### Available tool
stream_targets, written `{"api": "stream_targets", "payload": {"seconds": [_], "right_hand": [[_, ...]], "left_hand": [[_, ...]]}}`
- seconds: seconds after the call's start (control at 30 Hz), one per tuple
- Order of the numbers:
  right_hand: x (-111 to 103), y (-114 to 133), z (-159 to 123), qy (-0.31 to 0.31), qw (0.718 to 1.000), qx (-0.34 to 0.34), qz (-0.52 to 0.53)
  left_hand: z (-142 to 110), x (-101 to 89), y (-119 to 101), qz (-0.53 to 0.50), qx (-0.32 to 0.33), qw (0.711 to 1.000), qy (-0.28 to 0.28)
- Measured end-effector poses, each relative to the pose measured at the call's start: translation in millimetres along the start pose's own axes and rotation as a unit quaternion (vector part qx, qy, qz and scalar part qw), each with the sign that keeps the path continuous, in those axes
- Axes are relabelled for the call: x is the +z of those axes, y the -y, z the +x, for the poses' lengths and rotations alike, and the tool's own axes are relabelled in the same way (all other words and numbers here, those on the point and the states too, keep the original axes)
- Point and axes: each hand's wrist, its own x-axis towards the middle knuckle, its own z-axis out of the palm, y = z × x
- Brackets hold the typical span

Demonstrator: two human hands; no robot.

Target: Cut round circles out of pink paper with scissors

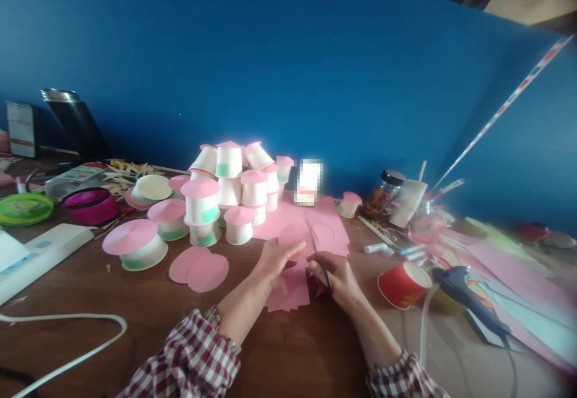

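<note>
My left hand grips a piece of pink paper, thumb stretched along its top. In my right hand is a pair of scissors, its blades pointing away from me at the paper's right edge. A curved strip of the paper curls beside the blades. Under both hands lie more pink sheets with jagged edges. To the left, two pink paper discs overlap on the brown table. Past them stand several white paper cups, many turned over and topped with pink paper cones, some stacked.
A red paper cup and a glue gun with its cord lie at the right. A power strip and white cable occupy the left. A jar and a dark flask stand near the blue wall.
</note>
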Motion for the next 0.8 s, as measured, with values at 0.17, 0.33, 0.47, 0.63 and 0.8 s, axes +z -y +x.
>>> {"api": "stream_targets", "payload": {"seconds": [0.17, 0.33, 0.47, 0.63, 0.8], "right_hand": [[-0.9, -2.3, 1.0, 0.000, 1.000, -0.002, -0.002], [-1.4, -3.3, 1.5, -0.001, 1.000, 0.003, -0.005], [-2.5, -4.6, 1.2, -0.002, 1.000, 0.004, -0.017], [-3.4, -5.0, 1.0, -0.003, 1.000, 0.002, -0.030], [-3.1, -4.2, 0.9, 0.003, 1.000, -0.005, -0.028]], "left_hand": [[-3.3, 2.0, -4.2, -0.005, 0.000, 1.000, 0.001], [-0.6, 0.8, -2.2, 0.000, -0.004, 1.000, 0.008], [0.5, -0.1, -0.7, -0.009, -0.005, 1.000, 0.000], [-0.5, 0.2, -2.3, -0.014, -0.002, 1.000, -0.005], [3.0, -1.2, 1.6, -0.020, 0.005, 1.000, -0.004]]}}
